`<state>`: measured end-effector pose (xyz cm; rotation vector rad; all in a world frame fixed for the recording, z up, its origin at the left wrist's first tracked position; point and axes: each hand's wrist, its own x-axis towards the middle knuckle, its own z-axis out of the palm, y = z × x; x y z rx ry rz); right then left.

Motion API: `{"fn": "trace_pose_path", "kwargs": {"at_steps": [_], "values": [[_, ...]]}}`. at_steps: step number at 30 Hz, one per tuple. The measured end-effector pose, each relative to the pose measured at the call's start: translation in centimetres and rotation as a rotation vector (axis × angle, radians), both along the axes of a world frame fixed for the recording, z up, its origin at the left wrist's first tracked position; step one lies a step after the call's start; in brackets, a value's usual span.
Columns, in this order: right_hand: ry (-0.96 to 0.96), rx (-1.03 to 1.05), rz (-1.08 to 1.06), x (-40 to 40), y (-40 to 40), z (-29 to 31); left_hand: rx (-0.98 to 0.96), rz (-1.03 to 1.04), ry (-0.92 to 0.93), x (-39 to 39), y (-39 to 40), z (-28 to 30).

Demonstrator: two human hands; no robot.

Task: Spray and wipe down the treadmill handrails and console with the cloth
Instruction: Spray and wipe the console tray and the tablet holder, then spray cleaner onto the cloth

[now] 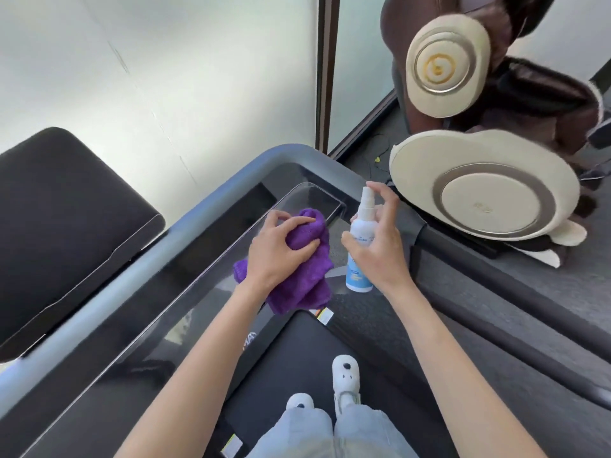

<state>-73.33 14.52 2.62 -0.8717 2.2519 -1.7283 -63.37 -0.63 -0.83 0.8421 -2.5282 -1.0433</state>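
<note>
My left hand grips a bunched purple cloth and presses it on the glossy black treadmill console, near its clear raised tray. My right hand holds a white spray bottle with a blue label upright just right of the cloth, index finger on top of the nozzle, which points toward the console. A grey rounded handrail frame borders the console's far side. A dark handrail runs off to the right.
The black treadmill belt lies below my arms, with my feet in white slippers on it. A brown and cream massage chair stands close on the right. A black padded bench sits at left, before a frosted glass wall.
</note>
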Motion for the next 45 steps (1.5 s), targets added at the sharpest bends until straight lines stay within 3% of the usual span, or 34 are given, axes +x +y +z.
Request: {"fn": "trace_pose_path", "kwargs": {"at_steps": [5,15,20,24,31,34,42,45], "values": [[0.040,-0.035,-0.061,1.2,0.3,1.1,0.133,-0.326,0.069,0.4,2.0,2.1],[0.051,-0.212,-0.079,0.2,7.2,2.8,0.212,-0.476,0.087,-2.9,8.8,5.8],[-0.087,-0.336,0.008,-1.7,12.9,2.8,0.325,-0.531,0.096,-5.0,13.9,6.4],[-0.192,-0.364,0.152,-3.8,18.6,2.2,0.369,-0.492,0.122,-5.9,19.6,5.7],[-0.578,-0.391,0.332,-7.0,28.1,1.4,0.451,-0.321,0.112,-6.5,30.0,4.3],[-0.751,-0.460,0.226,-7.4,29.6,1.3,0.512,-0.239,0.117,-6.3,32.9,4.3],[-0.912,-0.667,0.040,-6.5,29.6,1.9,0.539,-0.174,0.146,-6.0,34.2,5.2],[-0.903,-0.639,-0.007,-5.9,28.6,2.2,0.507,-0.172,0.150,-5.6,33.4,5.4]]}}
